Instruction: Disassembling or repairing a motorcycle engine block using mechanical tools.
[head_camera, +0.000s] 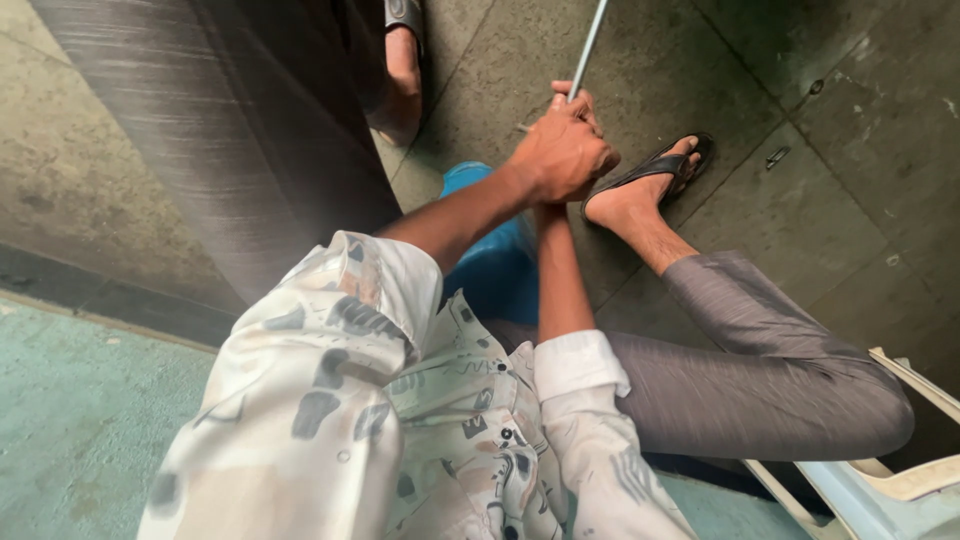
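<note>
Left hand (560, 155) clenched around a thin metal rod (590, 40), which rises away above the floor (800, 130). Right hand lies hidden beneath the left; finger state indeterminate. Stacked hands apparently steady the rod. Sandalled foot (650, 185) rests alongside.

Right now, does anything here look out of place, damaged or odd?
Nothing looks spilled or broken. Both hands, left over right, clasp a thin metal rod above the stained floor. A small dark scrap lies loose beside the sandal.
</note>
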